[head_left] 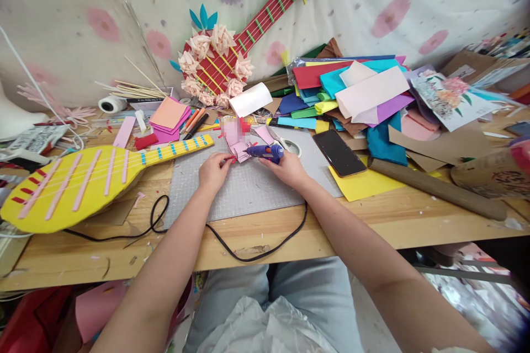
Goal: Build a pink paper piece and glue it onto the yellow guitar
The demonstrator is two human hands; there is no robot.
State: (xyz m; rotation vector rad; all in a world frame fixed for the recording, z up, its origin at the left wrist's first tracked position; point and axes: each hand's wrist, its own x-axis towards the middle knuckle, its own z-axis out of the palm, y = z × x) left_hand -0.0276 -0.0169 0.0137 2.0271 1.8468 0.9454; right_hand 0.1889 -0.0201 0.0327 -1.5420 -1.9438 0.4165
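My right hand (289,168) is closed around a blue glue gun (265,151), its nozzle pointing left at a pink folded paper flower piece (237,140). My left hand (214,170) pinches the lower edge of that pink piece with fingers curled. Both hands rest over a grey cutting mat (248,187) on the wooden table (397,218). The glue gun's black cord (248,253) loops off the table's front edge.
A yellow paper guitar (83,182) lies at left, a red one with paper flowers (223,66) leans on the back wall. A black phone (338,153), a pile of coloured paper sheets (356,94), a cardboard tube (434,187), pink sheets (169,118) and a tape roll (111,103) surround the mat.
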